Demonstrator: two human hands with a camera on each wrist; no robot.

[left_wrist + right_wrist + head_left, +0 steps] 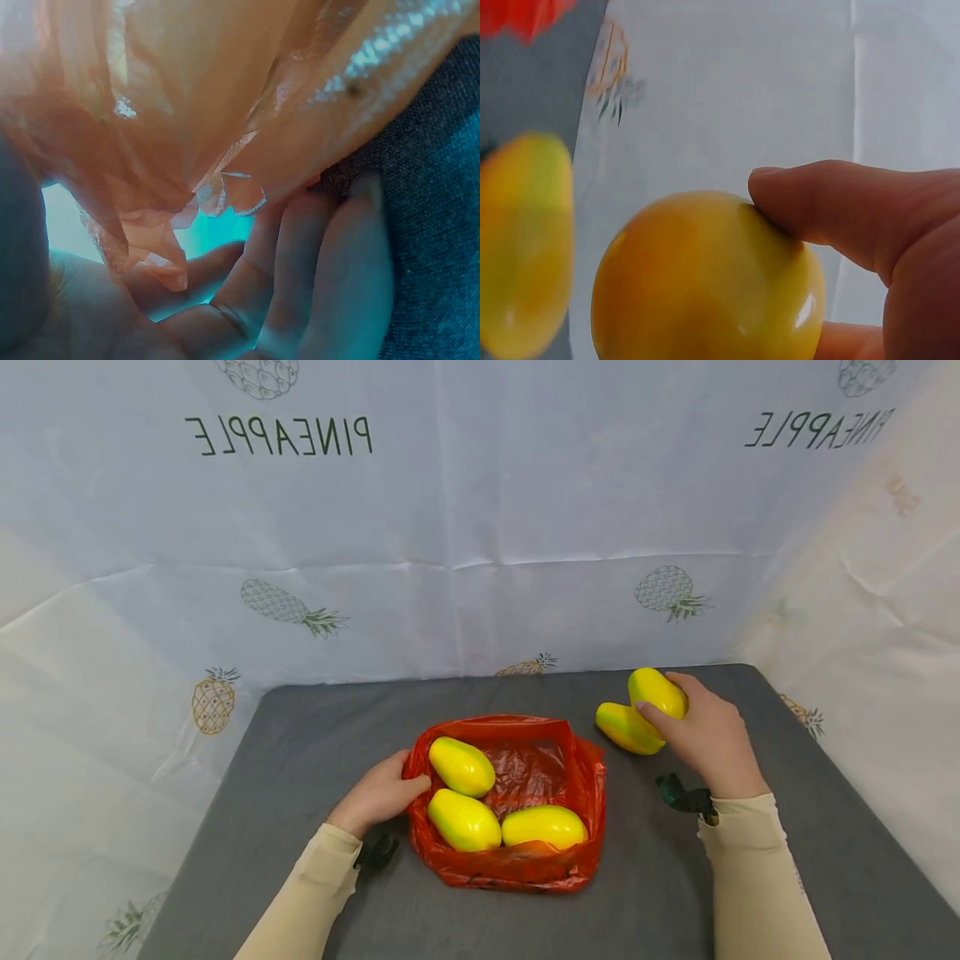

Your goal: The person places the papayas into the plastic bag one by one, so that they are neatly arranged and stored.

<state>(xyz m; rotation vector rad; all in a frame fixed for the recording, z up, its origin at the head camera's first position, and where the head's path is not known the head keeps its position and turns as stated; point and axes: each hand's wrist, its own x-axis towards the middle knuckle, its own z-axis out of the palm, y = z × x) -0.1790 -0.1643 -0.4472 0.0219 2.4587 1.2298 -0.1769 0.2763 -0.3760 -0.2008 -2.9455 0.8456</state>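
Note:
A red plastic bag [588, 793] stands wide open on the grey table, with three yellow-green mangoes [462, 767] inside. My left hand [382, 792] grips its left rim, thumb over the edge and fingers along the outside. The left wrist view shows those fingers [289, 262] against the thin plastic [187, 112]. To the right of the bag, my right hand [707, 731] holds a mango [654, 689] between thumb and fingers. Another mango [628, 729] lies just below and left of it on the table. In the right wrist view, the thumb presses the held mango [705, 277].
The grey table [322, 718] ends at the back against a hanging white cloth [450, 618] printed with pineapples. More of this cloth closes in both sides. Dark straps [682, 795] sit at the wrists.

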